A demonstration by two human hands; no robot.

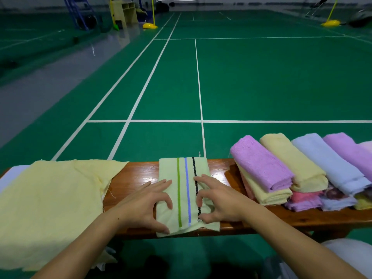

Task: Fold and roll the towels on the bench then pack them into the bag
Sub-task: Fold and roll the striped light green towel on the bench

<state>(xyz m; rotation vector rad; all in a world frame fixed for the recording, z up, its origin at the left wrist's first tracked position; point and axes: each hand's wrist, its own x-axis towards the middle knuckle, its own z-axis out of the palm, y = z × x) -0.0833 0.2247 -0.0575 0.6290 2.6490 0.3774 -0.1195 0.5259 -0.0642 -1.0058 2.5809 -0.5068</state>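
- The worktop [141,172] was a glossy, reddish-brown wooden plank that caught the overhead light in white patches between the cloths.
- A pale green towel [183,190] lay folded into a narrow strip across the middle of it, with a green, a blue and a black stripe running along its length; its near end hung just over the front edge.
- The left hand [145,204] rested on the left side of the strip, thumb and fingers curled and pinching the cloth near its near end.
- The right hand [215,200] sat on the right side by the black stripe, fingers bent and gripping the cloth in the same way.
- A large yellow towel [50,200] lay spread and creased over the left end of the worktop, draping off the front.
- To the right, a purple roll [261,164], a yellow roll [293,160], a light blue roll [328,162] and another purple roll [350,154] lay side by side, touching, on top of a row of folded towels [267,194] in yellow, pink, purple and blue.
- Beyond the worktop stretched a green sports court floor [281,81] marked with white lines.
- At the far end stood yellow posts on yellow bases [150,25], and a blue metal frame [76,13].
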